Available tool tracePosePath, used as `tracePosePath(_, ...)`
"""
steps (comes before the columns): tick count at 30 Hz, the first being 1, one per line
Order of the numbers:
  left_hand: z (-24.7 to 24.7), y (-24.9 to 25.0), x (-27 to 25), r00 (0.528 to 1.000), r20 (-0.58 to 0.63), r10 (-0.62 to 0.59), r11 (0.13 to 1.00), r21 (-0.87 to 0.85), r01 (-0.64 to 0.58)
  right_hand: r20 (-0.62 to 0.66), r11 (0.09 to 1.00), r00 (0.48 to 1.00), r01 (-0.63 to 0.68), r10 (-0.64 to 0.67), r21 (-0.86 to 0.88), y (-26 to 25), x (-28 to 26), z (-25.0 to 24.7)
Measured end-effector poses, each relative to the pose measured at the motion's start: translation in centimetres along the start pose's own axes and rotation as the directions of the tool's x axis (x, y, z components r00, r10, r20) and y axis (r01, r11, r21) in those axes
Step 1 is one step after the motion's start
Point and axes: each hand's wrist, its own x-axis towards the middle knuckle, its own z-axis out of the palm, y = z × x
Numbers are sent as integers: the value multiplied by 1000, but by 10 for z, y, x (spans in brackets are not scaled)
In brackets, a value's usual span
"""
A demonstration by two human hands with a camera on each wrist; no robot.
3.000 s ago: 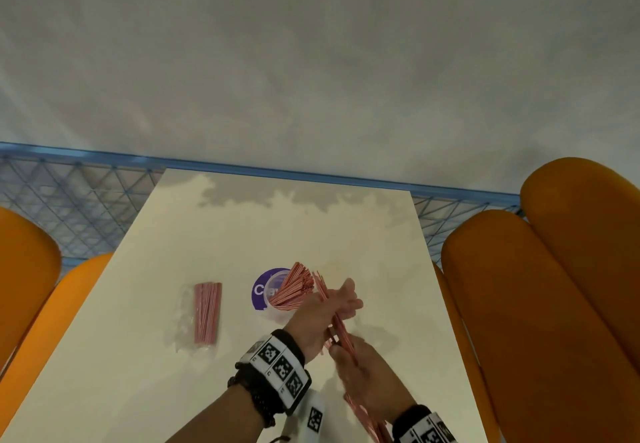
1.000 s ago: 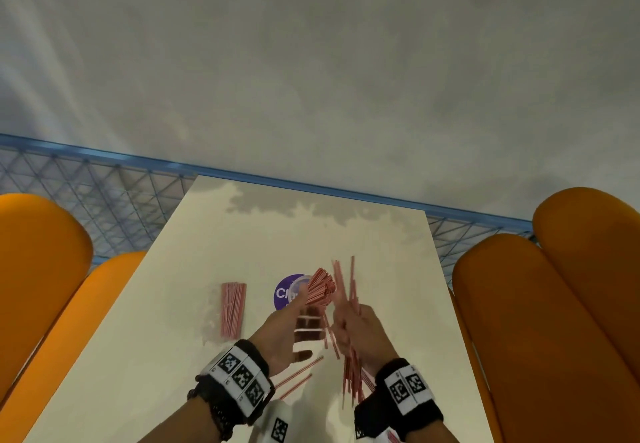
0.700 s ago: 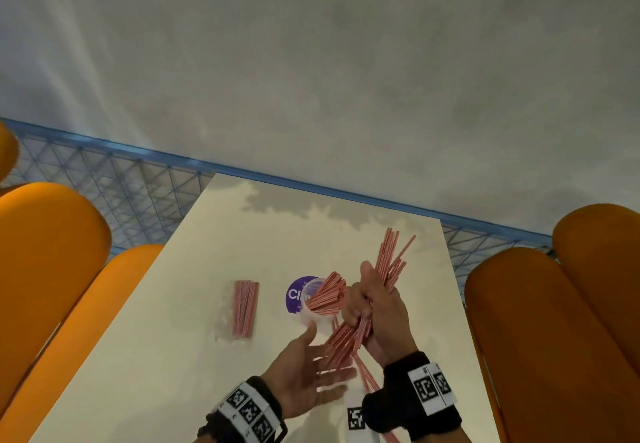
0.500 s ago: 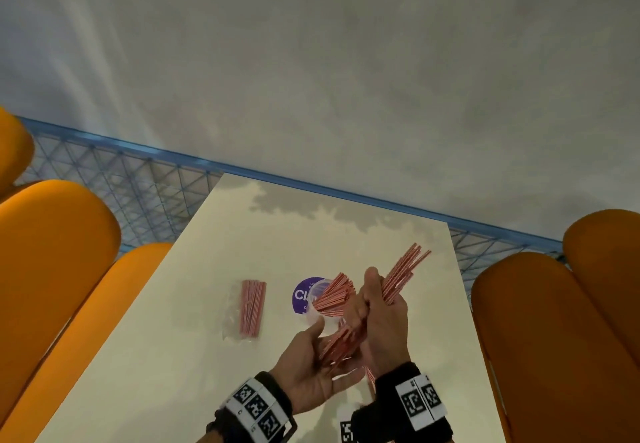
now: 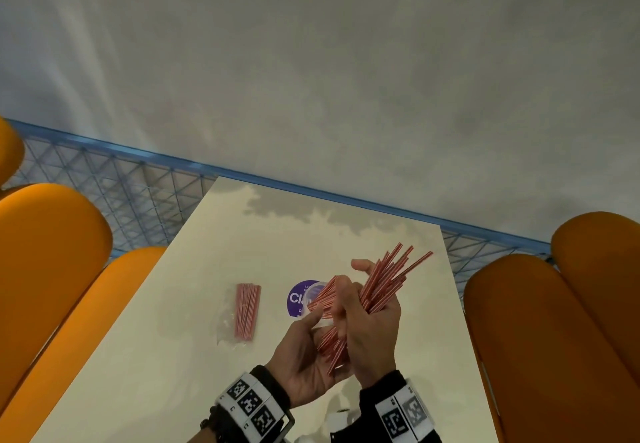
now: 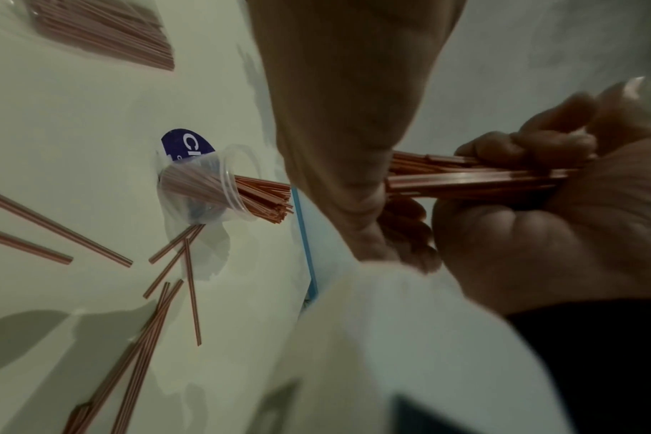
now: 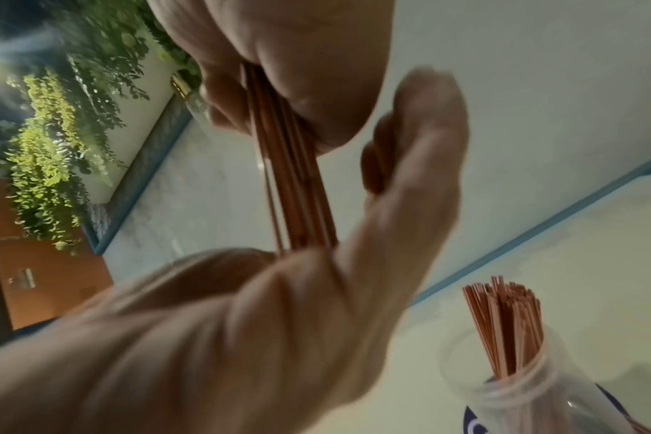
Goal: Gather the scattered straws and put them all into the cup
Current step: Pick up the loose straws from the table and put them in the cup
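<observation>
My right hand (image 5: 365, 314) grips a bundle of thin red-and-white straws (image 5: 391, 278) above the table, tips slanting up to the right. My left hand (image 5: 306, 352) lies open, palm up, against the bundle's lower ends (image 7: 298, 205). A clear plastic cup (image 5: 313, 299) stands just beyond my hands, with several straws (image 7: 502, 320) fanned out in it. In the left wrist view, several loose straws (image 6: 168, 264) lie on the table near the cup (image 6: 205, 188).
A clear packet of straws (image 5: 246, 311) lies left of the cup on the cream table (image 5: 277, 228). A purple sticker (image 5: 298, 299) sits under the cup. Orange chair backs (image 5: 52, 252) flank both sides. A blue mesh railing (image 5: 131, 179) runs past the far edge.
My right hand lifted a bundle of straws off the table and tilted it to the right. My left hand turned palm up and came in under the bundle's lower ends.
</observation>
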Motion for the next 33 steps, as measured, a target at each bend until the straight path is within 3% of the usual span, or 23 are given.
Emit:
tracePosePath(4, -4, -4, 3, 1000, 6, -12, 998, -58, 13, -51, 993, 992, -111, 113, 33, 3, -2, 0)
tracePosePath(10, 0, -5, 1, 999, 28, -21, 995, -98, 24, -55, 992, 996, -57, 64, 110, -1, -9, 3)
tracePosePath(13, 9, -3, -4, 999, 45, 3, 997, -71, 0, 14, 999, 1000, -15, 14, 36, 2, -15, 2)
tracePosePath(16, 16, -3, -7, 998, 54, 27, 998, -49, -25, 71, 998, 996, -55, 55, 3, -2, -19, 3)
tracePosePath(20, 18, -8, -12, 997, 73, 1, 996, -84, 5, -10, 994, 994, -106, 107, 34, -4, -18, 4)
tracePosePath(27, 24, -6, -14, 997, 48, 61, 996, -69, -57, 38, 999, 998, -52, 52, 4, -13, -18, 4)
tracePosePath(30, 22, -7, -14, 997, 60, 47, 994, -101, -41, -41, 992, 991, -130, 129, -4, -15, -16, 8)
tracePosePath(33, 21, -9, -13, 997, 68, 41, 991, -133, -32, -42, 986, 988, -150, 147, -79, -17, -15, 11)
